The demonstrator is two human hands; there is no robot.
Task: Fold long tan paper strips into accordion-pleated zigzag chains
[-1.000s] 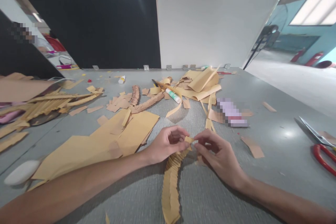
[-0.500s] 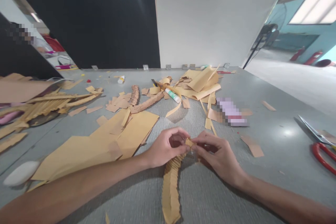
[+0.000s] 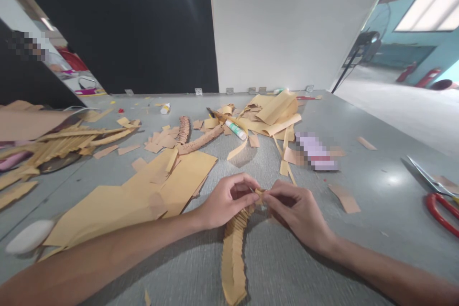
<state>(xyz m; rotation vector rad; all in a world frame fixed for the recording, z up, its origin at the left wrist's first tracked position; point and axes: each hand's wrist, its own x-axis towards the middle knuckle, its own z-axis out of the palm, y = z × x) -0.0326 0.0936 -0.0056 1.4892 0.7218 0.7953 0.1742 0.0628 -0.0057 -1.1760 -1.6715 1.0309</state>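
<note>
Between my two hands, a small piece of tan paper [image 3: 259, 194] is pinched by the fingertips. My left hand [image 3: 229, 201] grips its left side, thumb and forefinger closed on it. On the right side, my right hand [image 3: 296, 208] pinches the same piece. Just below the fingers a pleated paper strip [image 3: 234, 258] curves down towards me on the grey table, its folds packed close near the top. Whether the small piece is joined to the strip is hidden by my left fingers.
Brown paper sheets [image 3: 107, 210] lie left, beside a white rounded object [image 3: 29, 236]. Finished-looking pleated strips [image 3: 184, 130], a glue stick [image 3: 235, 130] and crumpled paper [image 3: 276, 110] sit further back. Red-handled scissors [image 3: 439, 203] rest at the right; a blurred-out lilac object [image 3: 315, 153] lies nearer the middle.
My fingertips have closed in further on the small paper piece, and less of it shows now. The pleated strip and both arms have hardly moved.
</note>
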